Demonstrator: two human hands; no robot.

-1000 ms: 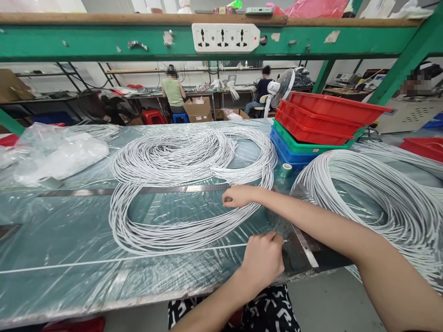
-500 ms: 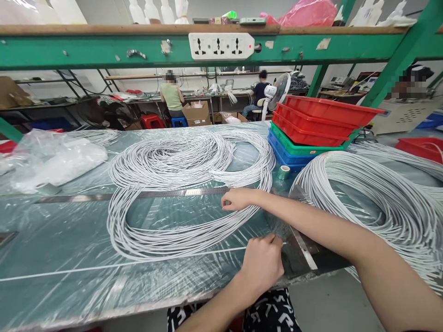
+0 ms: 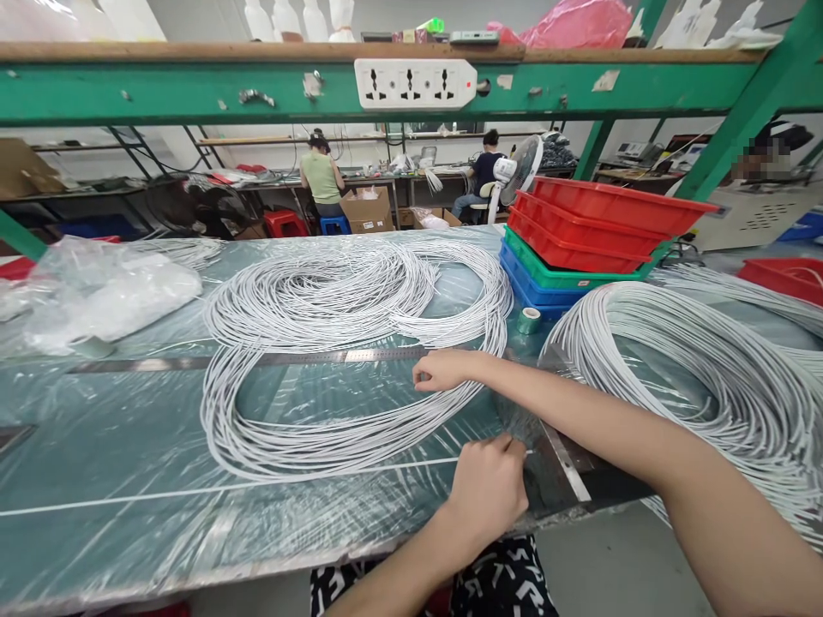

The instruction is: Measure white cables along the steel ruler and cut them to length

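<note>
My right hand (image 3: 442, 370) reaches across the bench and pinches strands of the big coil of white cable (image 3: 334, 343), right beside the end of a long steel ruler (image 3: 257, 360). My left hand (image 3: 489, 487) is closed near the front edge, pinching the end of a single white cable (image 3: 225, 485) that runs straight to the left over the plastic-covered green bench (image 3: 129, 446). A metal plate (image 3: 566, 476) lies just right of that hand.
A second large coil of white cable (image 3: 694, 368) lies at the right. Stacked red, green and blue trays (image 3: 591, 240) and a tape roll (image 3: 529, 320) stand behind. A plastic bag (image 3: 103, 291) sits at the left. A power strip (image 3: 415, 83) hangs overhead. People work at far benches.
</note>
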